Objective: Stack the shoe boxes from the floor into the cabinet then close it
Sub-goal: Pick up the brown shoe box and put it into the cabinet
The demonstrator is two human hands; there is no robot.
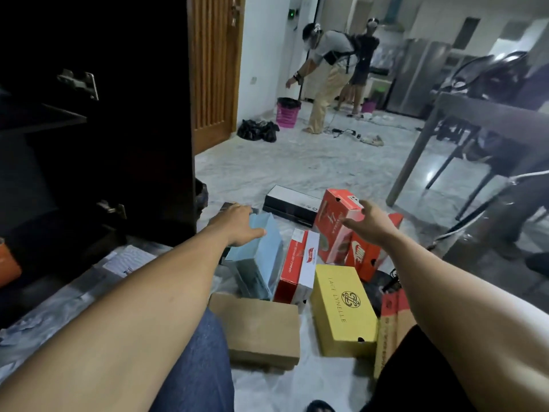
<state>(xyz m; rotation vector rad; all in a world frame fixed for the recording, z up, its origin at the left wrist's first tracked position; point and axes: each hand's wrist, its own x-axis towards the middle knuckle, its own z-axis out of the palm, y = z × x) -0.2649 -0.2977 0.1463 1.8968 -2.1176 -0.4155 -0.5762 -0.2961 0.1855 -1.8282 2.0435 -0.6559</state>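
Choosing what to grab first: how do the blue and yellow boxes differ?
The blue box stands on edge, tilted; the yellow box lies flat, lid up. The yellow box bears a printed emblem; the blue box looks plain. The left hand is over the blue box, none near the yellow box. Both are on the floor.

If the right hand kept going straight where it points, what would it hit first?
Probably the upright red box right ahead of the right hand; its open fingers look nearly on it, though depth is hard to judge.
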